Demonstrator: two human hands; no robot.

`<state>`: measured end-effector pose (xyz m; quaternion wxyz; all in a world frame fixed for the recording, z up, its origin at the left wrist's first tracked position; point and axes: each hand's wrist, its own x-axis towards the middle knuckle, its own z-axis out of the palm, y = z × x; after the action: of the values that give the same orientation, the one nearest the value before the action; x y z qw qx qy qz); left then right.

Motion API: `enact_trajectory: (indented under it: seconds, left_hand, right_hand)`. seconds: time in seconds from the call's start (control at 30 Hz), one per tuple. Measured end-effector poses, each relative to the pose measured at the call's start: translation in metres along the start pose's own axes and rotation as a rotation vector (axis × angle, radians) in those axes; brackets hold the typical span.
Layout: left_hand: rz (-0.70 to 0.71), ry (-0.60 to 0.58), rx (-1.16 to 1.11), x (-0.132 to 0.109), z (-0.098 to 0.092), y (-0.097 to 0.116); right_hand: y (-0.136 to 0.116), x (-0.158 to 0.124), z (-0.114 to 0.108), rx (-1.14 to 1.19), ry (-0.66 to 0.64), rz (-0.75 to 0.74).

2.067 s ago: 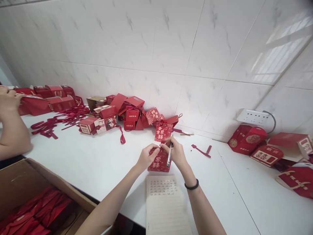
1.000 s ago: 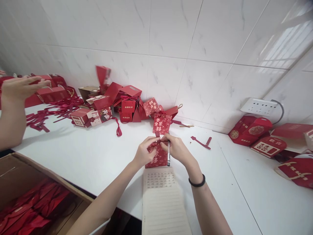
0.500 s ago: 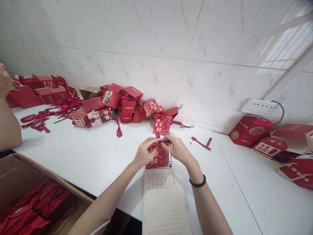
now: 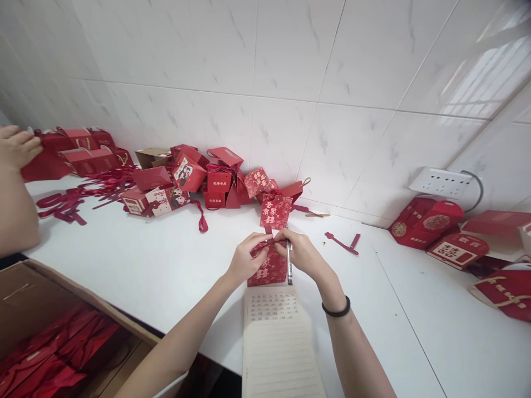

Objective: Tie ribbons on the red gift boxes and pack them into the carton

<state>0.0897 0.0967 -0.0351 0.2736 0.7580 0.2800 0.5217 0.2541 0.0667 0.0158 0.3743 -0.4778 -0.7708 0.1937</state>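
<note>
My left hand (image 4: 249,255) is closed, its fingertips pinching a dark red ribbon (image 4: 268,230) over a red gift box (image 4: 269,271) with pale lettering. From the other side my right hand (image 4: 302,253) pinches the same ribbon, the two sets of fingertips almost touching. A clear pen (image 4: 289,268) with a dark end runs along the right hand's fingers; it seems tucked in them. The upper part of the box is hidden by my hands. Just behind stands a similar red box (image 4: 276,211). An open notebook (image 4: 277,354) with handwritten rows lies in front.
Red boxes (image 4: 218,182) are heaped by the wall, with loose ribbons (image 4: 62,204) to their left. Another person's hand (image 4: 19,146) is at far left. A carton (image 4: 83,293) of red items stands front left. More boxes (image 4: 425,221) sit right, below a power strip (image 4: 440,181).
At far left, the other person's hand has come lower and further into view. My own hands keep nearly the same place and grip on the ribbon.
</note>
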Motion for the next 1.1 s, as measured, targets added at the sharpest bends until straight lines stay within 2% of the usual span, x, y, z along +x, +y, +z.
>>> enact_trajectory:
  seconds: [0.27, 0.6, 0.97, 1.1]
  left_hand:
    - [-0.02, 0.001, -0.006, 0.0001, 0.0, 0.001]
    - [-0.031, 0.004, -0.007, 0.0001, -0.0006, 0.0004]
    - [-0.115, 0.04, -0.045, 0.0008, 0.0003, 0.0048]
    - [-0.097, 0.024, -0.069, 0.0002, -0.0008, 0.0028]
  right_hand:
    - [0.0008, -0.0019, -0.0009, -0.004, -0.016, -0.046]
    - [0.0032, 0.0001, 0.0012, -0.03, -0.002, -0.046]
    - [0.0025, 0.0003, 0.0038, -0.097, 0.012, -0.062]
    - [0.0023, 0.0002, 0.0031, -0.091, 0.002, -0.057]
